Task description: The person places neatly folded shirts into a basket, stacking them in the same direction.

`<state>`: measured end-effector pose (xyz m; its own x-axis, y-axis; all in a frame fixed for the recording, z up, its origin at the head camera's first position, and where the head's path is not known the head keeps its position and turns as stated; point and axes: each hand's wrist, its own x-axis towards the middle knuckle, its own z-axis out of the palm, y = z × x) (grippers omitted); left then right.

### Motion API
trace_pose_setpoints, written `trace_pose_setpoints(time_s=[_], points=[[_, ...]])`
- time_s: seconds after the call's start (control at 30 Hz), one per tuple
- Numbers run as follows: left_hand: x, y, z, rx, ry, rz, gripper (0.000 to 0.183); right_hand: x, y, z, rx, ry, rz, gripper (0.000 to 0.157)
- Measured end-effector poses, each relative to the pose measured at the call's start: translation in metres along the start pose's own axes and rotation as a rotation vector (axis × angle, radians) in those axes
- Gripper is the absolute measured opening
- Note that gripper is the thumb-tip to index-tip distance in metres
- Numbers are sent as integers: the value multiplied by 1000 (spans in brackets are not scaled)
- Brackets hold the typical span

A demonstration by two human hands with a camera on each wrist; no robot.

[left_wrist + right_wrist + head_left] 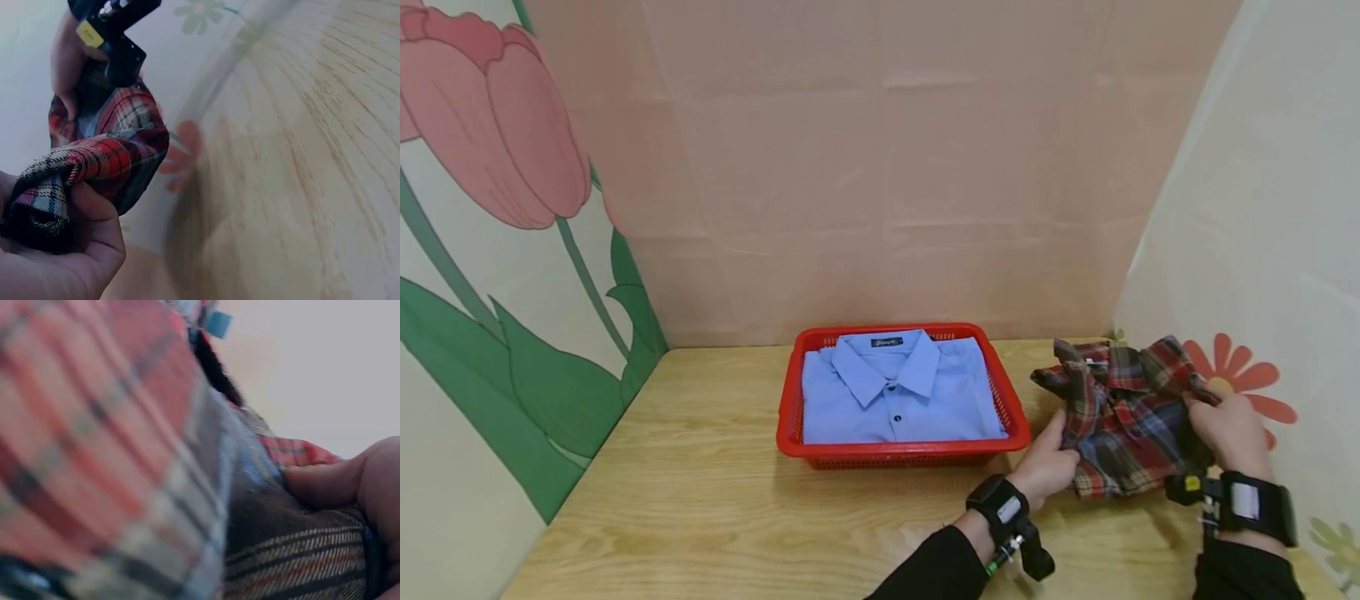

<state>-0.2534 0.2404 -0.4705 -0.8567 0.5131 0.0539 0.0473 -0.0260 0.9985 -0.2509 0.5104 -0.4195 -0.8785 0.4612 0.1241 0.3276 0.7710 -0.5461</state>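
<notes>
A red, black and grey plaid shirt (1131,437), bunched up, is held by both hands at the right side of the table. My left hand (1047,465) pinches its left edge, and the left wrist view shows the thumb curled over a fold of the cloth (100,159). At the opposite edge, my right hand (1231,432) grips the shirt; in the right wrist view the thumb (328,484) presses on the fabric. Much of that view is filled by plaid cloth (106,444), which hides the fingers below. Left of the hands, a light blue shirt (857,417) lies folded, collar up, in a red basket (910,450).
The wooden table (700,467) runs back to a plain pinkish wall covering (880,167). On the left is a wall with a large tulip print (512,125); a pale flowered wall (1262,208) rises close by the right hand. Each wrist wears a black camera band (1000,508).
</notes>
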Motion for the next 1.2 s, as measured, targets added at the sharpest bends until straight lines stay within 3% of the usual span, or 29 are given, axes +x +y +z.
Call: trace_pose_setpoints(time_s=[0.1,0.23,0.43,0.63,0.8,1.0,1.2], points=[[-1,8,3,-28,3,-1,77,-2,-2,-1,45,57,11,52],[-3,22,5,-89,19,-69,70,-2,-8,-2,96,74,54,60],[-2,41,0,-104,64,-40,67,-3,-17,2,147,76,61,61],[-5,55,-10,-293,105,-79,69,-4,-28,7,159,72,45,60],[-10,71,-12,-463,111,-38,74,-5,-37,7,235,56,58,63],[-8,84,-26,-562,143,-40,69,-7,-46,10,329,68,23,65],[-4,88,-41,-634,106,-36,58,-9,-55,11,331,56,-34,64]])
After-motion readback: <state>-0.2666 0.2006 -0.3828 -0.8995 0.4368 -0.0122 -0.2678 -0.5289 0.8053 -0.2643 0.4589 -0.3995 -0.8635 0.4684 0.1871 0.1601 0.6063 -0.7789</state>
